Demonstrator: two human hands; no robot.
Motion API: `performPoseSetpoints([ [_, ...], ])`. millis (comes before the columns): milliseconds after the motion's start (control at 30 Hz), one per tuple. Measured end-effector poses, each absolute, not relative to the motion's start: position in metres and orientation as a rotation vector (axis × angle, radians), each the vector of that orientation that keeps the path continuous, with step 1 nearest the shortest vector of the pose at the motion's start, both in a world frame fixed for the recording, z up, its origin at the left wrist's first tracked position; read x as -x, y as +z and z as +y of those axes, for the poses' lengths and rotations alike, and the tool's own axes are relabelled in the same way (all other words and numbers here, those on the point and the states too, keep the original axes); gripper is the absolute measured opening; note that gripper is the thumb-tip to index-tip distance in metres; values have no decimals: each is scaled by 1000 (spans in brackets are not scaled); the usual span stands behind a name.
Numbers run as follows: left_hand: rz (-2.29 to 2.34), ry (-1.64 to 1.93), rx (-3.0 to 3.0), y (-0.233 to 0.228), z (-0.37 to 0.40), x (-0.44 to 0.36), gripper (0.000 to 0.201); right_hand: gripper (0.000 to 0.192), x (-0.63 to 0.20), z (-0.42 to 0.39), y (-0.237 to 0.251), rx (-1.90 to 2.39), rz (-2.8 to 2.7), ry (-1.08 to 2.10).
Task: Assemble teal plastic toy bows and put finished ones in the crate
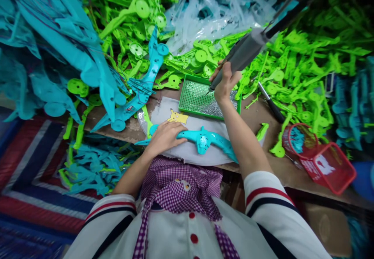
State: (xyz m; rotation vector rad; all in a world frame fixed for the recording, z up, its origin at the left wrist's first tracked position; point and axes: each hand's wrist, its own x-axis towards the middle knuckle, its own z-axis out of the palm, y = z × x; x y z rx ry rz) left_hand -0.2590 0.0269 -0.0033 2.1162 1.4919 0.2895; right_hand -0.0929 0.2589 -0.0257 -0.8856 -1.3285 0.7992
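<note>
At the centre of the frame, my left hand [165, 136] lies flat, fingers spread a little, pressing down on the left end of a turquoise plastic part [204, 140] that stretches to the right across a pale grey mat [193, 122]. A yellow cartoon figure [178, 117] shows on the mat just above my knuckles. My right hand [224, 82], a little above centre, is closed around the grey body of a powered screwdriver [242, 52]; the tool slants up toward the upper right of the frame, and its tip points down into a green tray [187, 95] filled with small silvery screws [210, 105]. My right forearm crosses over the right end of the turquoise part.

The mat and tray rest on a brown worktable [257, 114]. Heaps of bright green plastic parts [292, 64] fill the top and right of the frame, and piles of turquoise parts [58, 48] fill the upper left. One long turquoise piece [140, 87] lies left of the tray. A dark-handled tool [271, 105] lies on the table right of the tray, and a red mesh basket [330, 167] stands at the lower right, near the table's edge.
</note>
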Motion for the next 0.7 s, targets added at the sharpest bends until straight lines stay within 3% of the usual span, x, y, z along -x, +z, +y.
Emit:
performPoseSetpoints([
  [467,1484,292,-2118,-4,27,259,29,57,97,248,-10,881,-1236,841],
  [700,1490,311,-2142,-3,27,260,28,58,81,222,40,827,-1154,818],
])
